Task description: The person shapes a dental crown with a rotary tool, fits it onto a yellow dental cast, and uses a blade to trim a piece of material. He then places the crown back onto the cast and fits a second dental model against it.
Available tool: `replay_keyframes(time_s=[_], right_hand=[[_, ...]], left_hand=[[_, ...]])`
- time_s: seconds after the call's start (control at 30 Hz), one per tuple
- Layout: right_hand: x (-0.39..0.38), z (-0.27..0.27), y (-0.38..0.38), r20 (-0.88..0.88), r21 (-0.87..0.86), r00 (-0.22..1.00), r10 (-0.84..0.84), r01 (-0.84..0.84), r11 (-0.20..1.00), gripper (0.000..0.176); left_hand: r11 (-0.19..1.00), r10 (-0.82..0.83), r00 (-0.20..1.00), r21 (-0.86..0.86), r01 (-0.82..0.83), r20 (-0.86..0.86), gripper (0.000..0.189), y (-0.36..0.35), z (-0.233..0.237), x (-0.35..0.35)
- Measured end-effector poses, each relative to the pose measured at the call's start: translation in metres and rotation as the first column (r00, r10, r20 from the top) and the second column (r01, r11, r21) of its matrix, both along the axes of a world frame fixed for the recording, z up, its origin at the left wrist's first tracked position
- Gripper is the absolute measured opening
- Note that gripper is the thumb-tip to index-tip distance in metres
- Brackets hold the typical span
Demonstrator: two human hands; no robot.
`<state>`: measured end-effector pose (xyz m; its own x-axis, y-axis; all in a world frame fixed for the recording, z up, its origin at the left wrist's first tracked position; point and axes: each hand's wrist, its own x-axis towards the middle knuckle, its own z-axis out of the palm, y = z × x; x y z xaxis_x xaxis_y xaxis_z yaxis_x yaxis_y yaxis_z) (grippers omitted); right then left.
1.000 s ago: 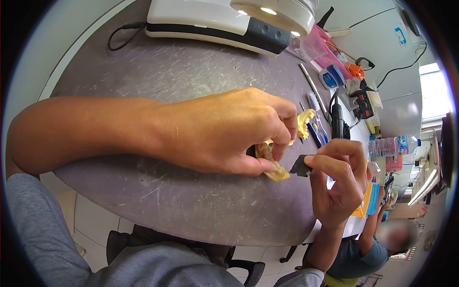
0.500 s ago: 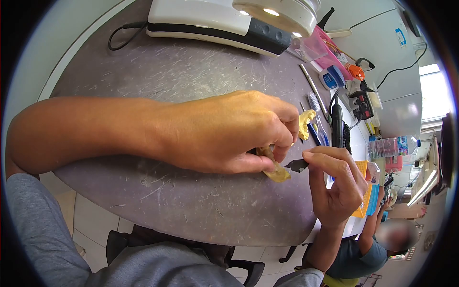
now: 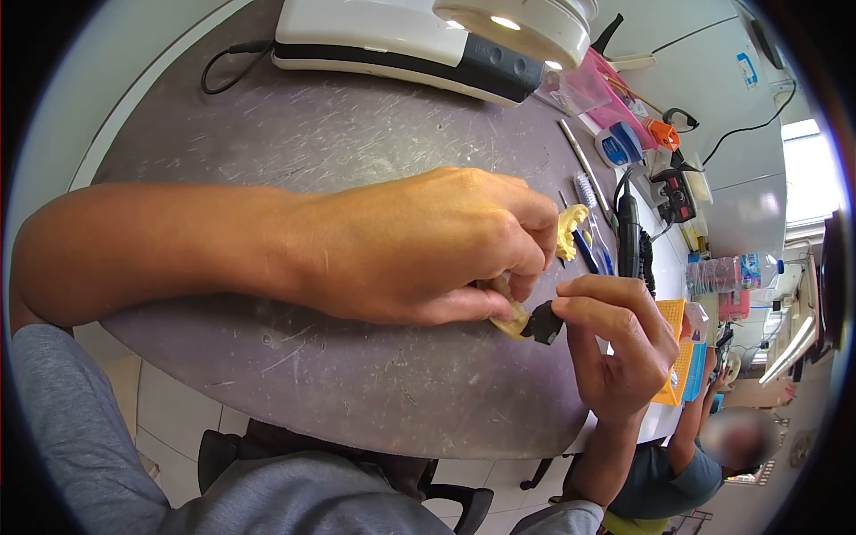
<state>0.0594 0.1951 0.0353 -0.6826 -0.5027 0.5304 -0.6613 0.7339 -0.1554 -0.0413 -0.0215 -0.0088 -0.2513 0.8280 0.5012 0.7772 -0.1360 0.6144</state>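
My left hand point(image 3: 446, 250) reaches in from the left, its thumb and fingers closed on a pale yellow dental cast point(image 3: 510, 323) just above the grey table point(image 3: 357, 379). The fingers hide much of that cast. Close on its right, my right hand point(image 3: 624, 343) pinches a small dark flat piece point(image 3: 544, 323), which looks like a scrap of thin paper or sheet. Its left edge meets or overlaps the end of the cast. Beyond my left fingertips lies a second yellow dental cast point(image 3: 571, 232) with tooth shapes.
A small brush point(image 3: 586, 192), a metal rod point(image 3: 584, 160) and a black handpiece point(image 3: 629, 236) lie along the right. A white-and-black machine point(image 3: 392, 45) and a round lamp point(image 3: 517, 31) are at the back. An orange basket point(image 3: 673, 357) and a seated person point(image 3: 673, 486) are at right.
The dark piece has moved slightly left and turned broader side to view, now against the cast's end. My right hand has shifted a little left; my left hand is nearly still.
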Motion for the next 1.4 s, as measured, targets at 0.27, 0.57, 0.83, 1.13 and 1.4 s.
replay_keyframes(time_s=[0.27, 0.57, 0.83, 1.13, 1.4], right_hand=[[-0.0008, -0.0026, -0.0005, 0.003, 0.022, 1.0, 0.026, -0.026, 0.999, 0.026], [0.0005, -0.0024, -0.001, 0.027, 0.029, 0.999, 0.028, -0.029, 0.999, 0.025], [0.0007, -0.0014, -0.0014, 0.029, 0.038, 0.999, 0.026, -0.027, 0.999, 0.025], [0.0011, -0.0018, -0.0031, 0.045, 0.048, 0.999, 0.023, -0.025, 0.999, 0.026], [-0.0015, -0.0029, -0.0025, 0.052, 0.053, 0.997, 0.051, -0.054, 0.997, 0.031]], left_hand=[[1.0, -0.013, 1.0, 0.028, 0.014, -0.026, 0.011, 0.0006, -0.0017, -0.0008], [1.0, -0.017, 1.0, 0.011, 0.017, -0.003, 0.013, -0.0004, -0.001, -0.0012], [0.998, -0.002, 0.999, 0.069, 0.006, -0.052, 0.013, 0.0004, -0.0035, -0.0013], [1.0, -0.008, 0.999, 0.018, 0.009, -0.032, 0.013, -0.0011, -0.001, -0.0013], [1.0, -0.011, 1.0, 0.006, 0.011, -0.009, 0.012, -0.0011, -0.0007, -0.001]])
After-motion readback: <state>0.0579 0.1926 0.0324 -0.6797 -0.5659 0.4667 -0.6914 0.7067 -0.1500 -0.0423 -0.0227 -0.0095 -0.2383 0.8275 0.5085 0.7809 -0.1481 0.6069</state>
